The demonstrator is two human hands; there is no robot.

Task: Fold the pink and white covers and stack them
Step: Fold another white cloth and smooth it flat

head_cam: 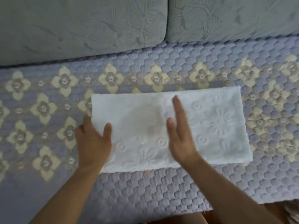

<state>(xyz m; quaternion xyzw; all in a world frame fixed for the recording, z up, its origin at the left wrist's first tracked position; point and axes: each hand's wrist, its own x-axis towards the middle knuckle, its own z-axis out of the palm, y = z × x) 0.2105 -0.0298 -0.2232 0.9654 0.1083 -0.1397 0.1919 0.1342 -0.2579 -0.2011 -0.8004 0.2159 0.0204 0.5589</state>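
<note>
A white cover (215, 122) with an embossed flower pattern lies flat as a long rectangle on the sofa seat. My left hand (93, 143) holds its left edge, thumb on top and fingers tucked under the fabric. Over the middle of the cover my right hand (181, 135) is edge-on with straight fingers, its lower edge touching the cloth. No pink cover is in view.
The seat is covered by a lavender quilted pad (161, 191) with cream flower motifs. Two grey-green back cushions (80, 26) stand along the far side. The pad's front edge (242, 206) is near my knees.
</note>
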